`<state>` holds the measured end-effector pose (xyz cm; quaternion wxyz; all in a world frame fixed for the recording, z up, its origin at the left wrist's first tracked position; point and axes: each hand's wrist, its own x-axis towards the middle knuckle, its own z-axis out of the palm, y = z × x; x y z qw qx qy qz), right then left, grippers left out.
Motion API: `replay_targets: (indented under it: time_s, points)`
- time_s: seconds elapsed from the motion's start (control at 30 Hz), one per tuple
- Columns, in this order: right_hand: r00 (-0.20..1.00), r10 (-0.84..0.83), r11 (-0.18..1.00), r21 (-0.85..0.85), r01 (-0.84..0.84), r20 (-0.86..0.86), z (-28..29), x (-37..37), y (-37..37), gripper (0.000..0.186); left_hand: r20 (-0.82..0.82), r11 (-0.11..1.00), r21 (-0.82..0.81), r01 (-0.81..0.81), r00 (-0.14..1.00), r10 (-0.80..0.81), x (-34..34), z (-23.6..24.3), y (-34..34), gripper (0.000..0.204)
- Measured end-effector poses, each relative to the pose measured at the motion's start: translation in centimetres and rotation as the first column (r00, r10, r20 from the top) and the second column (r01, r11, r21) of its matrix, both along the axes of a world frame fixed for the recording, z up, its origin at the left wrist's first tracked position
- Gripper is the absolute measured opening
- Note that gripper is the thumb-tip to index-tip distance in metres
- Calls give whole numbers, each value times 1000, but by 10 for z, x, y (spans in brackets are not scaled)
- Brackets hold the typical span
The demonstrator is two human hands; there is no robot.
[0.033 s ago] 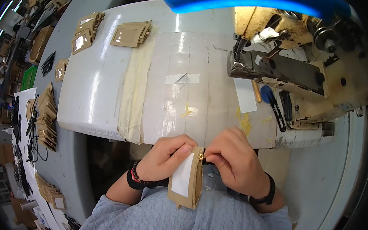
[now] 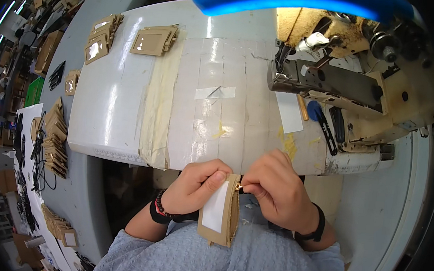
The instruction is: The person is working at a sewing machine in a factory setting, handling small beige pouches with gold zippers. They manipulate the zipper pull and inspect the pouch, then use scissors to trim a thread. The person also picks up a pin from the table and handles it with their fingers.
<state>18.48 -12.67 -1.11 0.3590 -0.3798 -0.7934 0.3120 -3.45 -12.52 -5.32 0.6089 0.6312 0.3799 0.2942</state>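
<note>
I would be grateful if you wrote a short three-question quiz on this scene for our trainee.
1. True or false: the left hand is empty.
2. Short answer: which small metal part is the right hand pinching?
3. Multiple choice: on which side of the white table, as the person sees it, is the sewing machine? a) left b) right c) middle

Key: 1. False; it holds a tan pouch. 2. The gold zipper pull. 3. b.
</note>
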Motion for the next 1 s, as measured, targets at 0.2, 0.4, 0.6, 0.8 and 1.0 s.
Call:
replay_targets:
  time_s: [0.2,0.4,0.6,0.8,1.0]
  points:
    - [997,80,996,38,-80,-4,-1,0,-4,13,2,999,41,-17,1000,16,0,-2,-2,26]
    - [983,175,984,15,-176,47,2,6,-4,14,3,1000,1,-10,1000,10,4,-1,-5,27]
    - [985,170,985,-5,-170,29,-1,8,-6,14,-28,999,45,-14,999,16,5,-2,-5,28]
    - [993,77,997,-12,-78,-84,-4,-2,-10,13,149,1000,-8,18,989,-16,4,-15,-1,28]
    - [993,57,998,13,-56,-99,-5,-4,-10,13,209,998,-62,21,978,-8,3,-17,-1,28]
